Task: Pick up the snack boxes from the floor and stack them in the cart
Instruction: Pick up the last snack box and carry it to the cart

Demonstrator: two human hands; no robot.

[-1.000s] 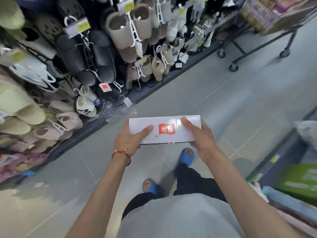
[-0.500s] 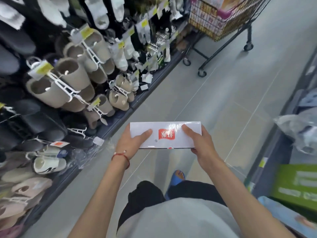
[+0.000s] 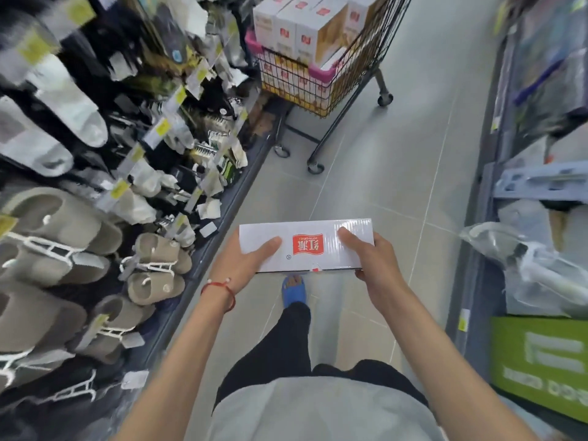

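Both grips, left hand (image 3: 246,265) and right hand (image 3: 373,261), clasp the snack box (image 3: 305,230); hanging slippers (image 3: 63,224) left, loaded cart (image 3: 319,89) ahead.

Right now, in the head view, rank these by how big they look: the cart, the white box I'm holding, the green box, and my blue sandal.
1. cart
2. green box and white box: these look alike. The green one is cropped by the frame and the white one is nearer, so I won't rank them.
3. blue sandal

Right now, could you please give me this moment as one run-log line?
box: held flat | left hand: grips left end | right hand: grips right end | cart: ahead, stacked boxes inside
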